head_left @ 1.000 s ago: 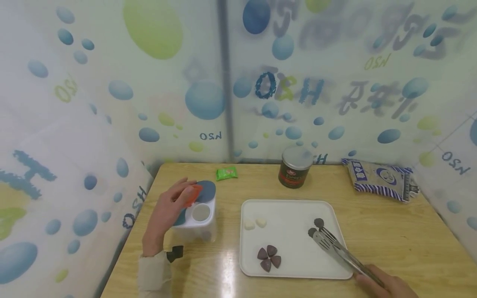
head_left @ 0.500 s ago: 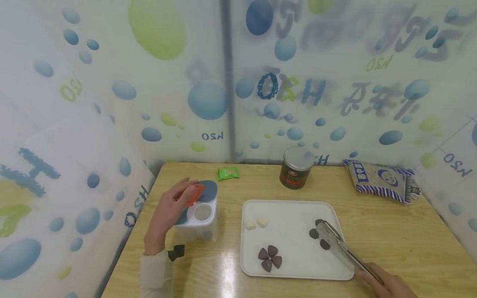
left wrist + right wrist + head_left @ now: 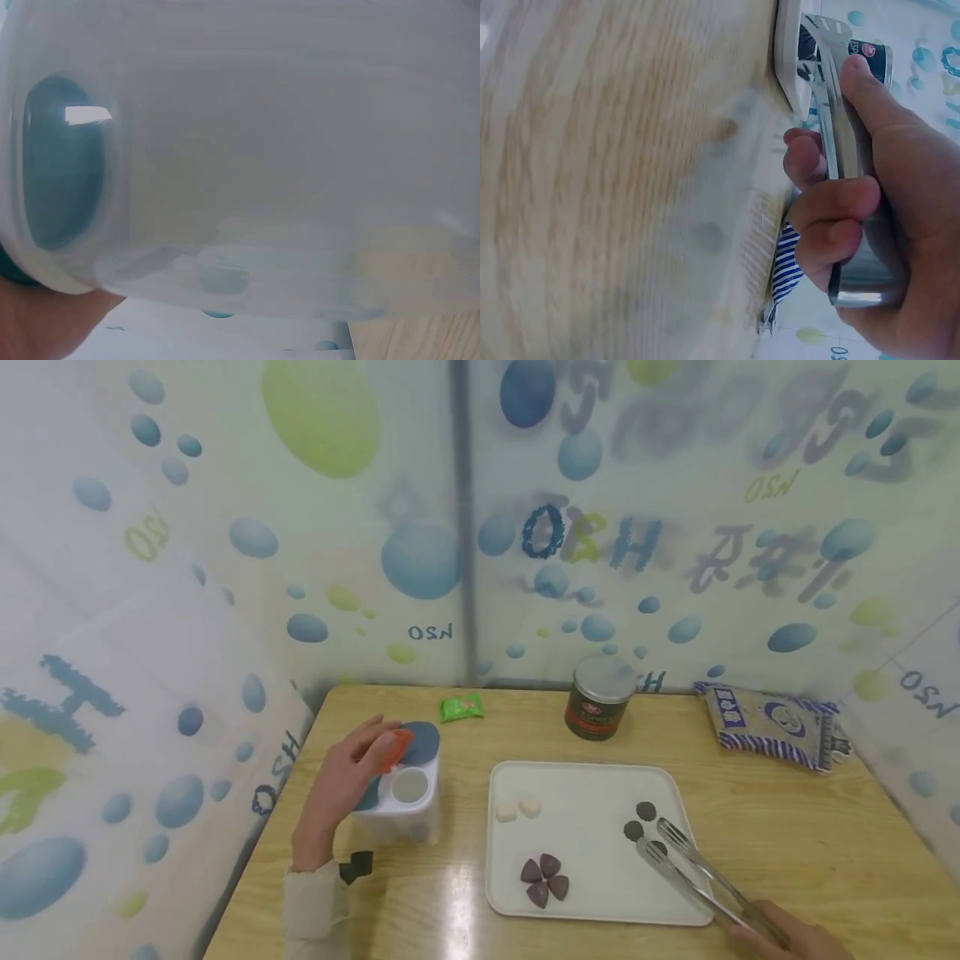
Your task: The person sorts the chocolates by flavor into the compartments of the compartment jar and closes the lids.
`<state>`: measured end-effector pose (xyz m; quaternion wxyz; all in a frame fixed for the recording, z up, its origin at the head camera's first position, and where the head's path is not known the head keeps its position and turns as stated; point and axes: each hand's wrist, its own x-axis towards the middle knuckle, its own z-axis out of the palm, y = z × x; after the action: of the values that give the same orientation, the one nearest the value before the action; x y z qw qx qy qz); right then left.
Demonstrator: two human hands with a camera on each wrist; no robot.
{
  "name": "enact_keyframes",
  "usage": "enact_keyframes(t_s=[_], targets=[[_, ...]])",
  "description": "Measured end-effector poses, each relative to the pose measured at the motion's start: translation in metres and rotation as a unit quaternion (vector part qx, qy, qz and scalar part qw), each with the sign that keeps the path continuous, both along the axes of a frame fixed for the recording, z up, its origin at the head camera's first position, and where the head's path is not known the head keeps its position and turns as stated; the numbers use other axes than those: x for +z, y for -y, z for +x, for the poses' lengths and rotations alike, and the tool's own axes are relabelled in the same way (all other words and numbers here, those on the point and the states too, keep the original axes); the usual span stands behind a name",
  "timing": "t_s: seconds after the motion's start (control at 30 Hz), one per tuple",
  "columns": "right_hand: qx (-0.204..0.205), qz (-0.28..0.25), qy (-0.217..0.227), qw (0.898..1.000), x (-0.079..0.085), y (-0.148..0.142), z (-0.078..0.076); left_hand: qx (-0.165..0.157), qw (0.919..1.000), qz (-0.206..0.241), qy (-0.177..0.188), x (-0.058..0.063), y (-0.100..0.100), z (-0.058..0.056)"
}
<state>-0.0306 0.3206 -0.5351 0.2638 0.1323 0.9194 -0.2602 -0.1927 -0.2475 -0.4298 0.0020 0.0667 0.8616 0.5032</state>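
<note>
My left hand (image 3: 341, 781) rests on top of a translucent container (image 3: 397, 822) with blue lids (image 3: 420, 742), its fingers lying over an orange-red lid (image 3: 394, 752). The left wrist view is mostly filled by the container's side (image 3: 247, 165). My right hand (image 3: 900, 195) grips metal tongs (image 3: 705, 872) with fork-like tips, the tips spread apart over the right part of a white tray (image 3: 592, 893). By those tips lie three small dark discs (image 3: 646, 811), one partly hidden by a tine. Several dark purple triangular pieces (image 3: 551, 864) and two cream pieces (image 3: 529, 807) share the tray.
At the back of the wooden table (image 3: 461, 802) are a green packet (image 3: 461, 707), an espresso tin (image 3: 598, 702) with a silver lid, and a blue-and-white striped bag (image 3: 776, 724). Patterned walls (image 3: 360, 543) rise behind and beside the table.
The tongs' tips have let go of a dark disc, which now lies on the tray near two others, and have spread wide. My left hand has stayed on the container.
</note>
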Motion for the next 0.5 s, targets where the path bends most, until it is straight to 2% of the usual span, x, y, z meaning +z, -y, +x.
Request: enact_keyframes(t_s=[0.13,0.3,0.5], targets=[[-0.007,-0.014,-0.029,0.999,-0.0027,0.0019,0.0082,0.000,1.0000,0.008,-0.002,0.0002,0.0000,0.0011],[-0.025,-0.043,-0.025,0.998,-0.0010,0.0055,0.0095,-0.002,0.9999,0.015,-0.004,0.0005,-0.0016,0.0015],[-0.033,-0.056,-0.015,0.998,0.0010,0.0045,0.0037,0.002,0.9999,0.013,-0.003,0.0012,-0.0014,0.0013]])
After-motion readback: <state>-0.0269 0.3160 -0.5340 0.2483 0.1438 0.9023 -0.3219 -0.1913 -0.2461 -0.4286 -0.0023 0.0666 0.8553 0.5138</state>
